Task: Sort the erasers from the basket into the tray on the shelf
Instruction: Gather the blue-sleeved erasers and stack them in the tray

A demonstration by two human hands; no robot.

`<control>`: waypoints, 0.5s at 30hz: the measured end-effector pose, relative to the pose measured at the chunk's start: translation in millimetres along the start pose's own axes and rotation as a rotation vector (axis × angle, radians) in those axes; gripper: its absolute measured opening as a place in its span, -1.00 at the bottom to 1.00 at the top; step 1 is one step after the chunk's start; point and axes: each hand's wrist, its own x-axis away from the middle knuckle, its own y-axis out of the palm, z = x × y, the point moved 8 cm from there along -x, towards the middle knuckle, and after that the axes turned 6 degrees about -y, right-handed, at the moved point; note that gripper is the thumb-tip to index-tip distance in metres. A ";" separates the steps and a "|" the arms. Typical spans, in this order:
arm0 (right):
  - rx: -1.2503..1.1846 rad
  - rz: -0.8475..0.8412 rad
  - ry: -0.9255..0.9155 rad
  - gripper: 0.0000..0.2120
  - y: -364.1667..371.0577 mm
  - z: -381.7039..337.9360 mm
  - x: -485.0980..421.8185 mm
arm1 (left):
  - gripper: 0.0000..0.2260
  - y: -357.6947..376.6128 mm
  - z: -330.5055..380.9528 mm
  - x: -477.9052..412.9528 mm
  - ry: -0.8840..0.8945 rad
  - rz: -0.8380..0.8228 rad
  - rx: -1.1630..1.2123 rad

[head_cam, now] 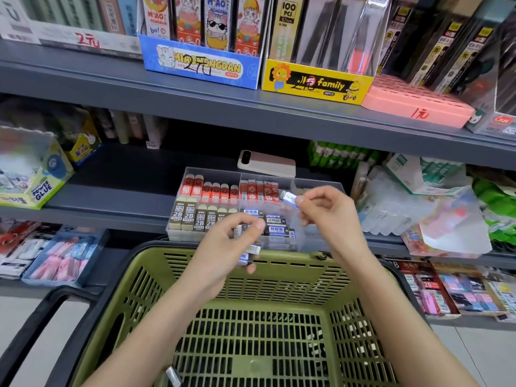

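Note:
A green plastic basket [251, 325] fills the lower middle of the head view. One small eraser [173, 376] lies at its near left. My left hand [237, 247] holds several wrapped erasers [248, 254] above the basket's far rim. My right hand [326, 210] pinches a blue-and-white eraser [289, 197] over the right side of the clear divided tray [315, 185] on the middle shelf. The tray holds red erasers [215, 189] at the back, beige 2B erasers [192, 216] at the front left and dark blue erasers [276, 226] in the middle.
A pink phone [266, 163] lies on the shelf behind the tray. Glue boxes [33, 174] stand at the left, plastic packets [418, 208] at the right. The upper shelf carries blue [201, 62] and yellow [315, 82] display boxes. More stationery fills the lower shelf.

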 end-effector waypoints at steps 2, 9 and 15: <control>0.161 0.030 -0.016 -0.89 -7.0 3.6 -15.0 | -0.80 -13.2 -2.0 3.6 -0.001 0.044 0.049; 0.525 -0.014 -0.145 -0.87 19.9 5.4 -26.7 | -0.80 -37.4 -5.9 12.4 0.117 0.160 0.062; 0.756 0.066 -0.199 -0.83 28.4 0.6 -24.4 | -0.81 -35.4 -5.1 10.2 0.137 0.142 0.061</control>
